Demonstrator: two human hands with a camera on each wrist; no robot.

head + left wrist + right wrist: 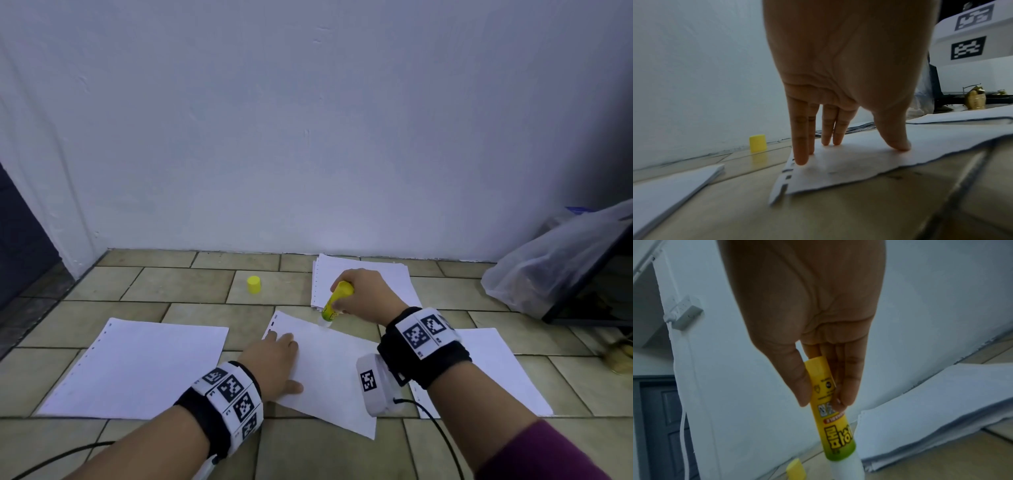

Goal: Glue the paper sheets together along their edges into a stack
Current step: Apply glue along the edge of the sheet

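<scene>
While gripped, glue stick [830,415] label: Korean lettering

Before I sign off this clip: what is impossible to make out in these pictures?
- Glue stick tip: cut by the right wrist view's bottom edge; too small in the head view to confirm paper contact.
- Glue already spread on the middle sheet: invisible, white on white.
- Far pile sheet count: right hand covers it.
</scene>
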